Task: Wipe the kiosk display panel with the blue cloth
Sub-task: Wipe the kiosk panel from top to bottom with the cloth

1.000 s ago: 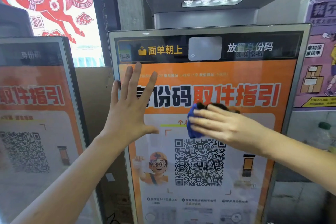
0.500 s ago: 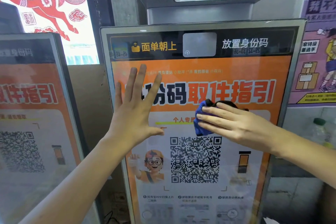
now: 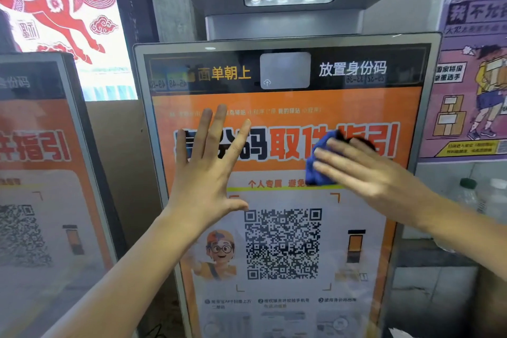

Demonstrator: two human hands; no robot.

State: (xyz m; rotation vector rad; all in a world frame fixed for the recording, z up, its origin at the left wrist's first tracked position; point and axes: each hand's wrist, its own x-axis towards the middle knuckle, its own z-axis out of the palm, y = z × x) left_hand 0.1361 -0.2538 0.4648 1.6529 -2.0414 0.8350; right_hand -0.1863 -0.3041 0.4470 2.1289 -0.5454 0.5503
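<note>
The panel (image 3: pixel 285 107) is a tall, glossy rectangle in a thin grey metal frame, printed orange with a black top band and a QR code (image 3: pixel 282 244) low at centre. Above the code and to its right, the soft, bunched blue cloth (image 3: pixel 319 170) lies against the glass under the right hand (image 3: pixel 365 173), whose straight fingers press it flat. The left hand (image 3: pixel 208 170), above and left of the code, is spread wide, grasping nothing. Bare glass lies below the code and beside both frame edges.

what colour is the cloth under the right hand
Blue cloth, with a dark patch; head view.
</note>
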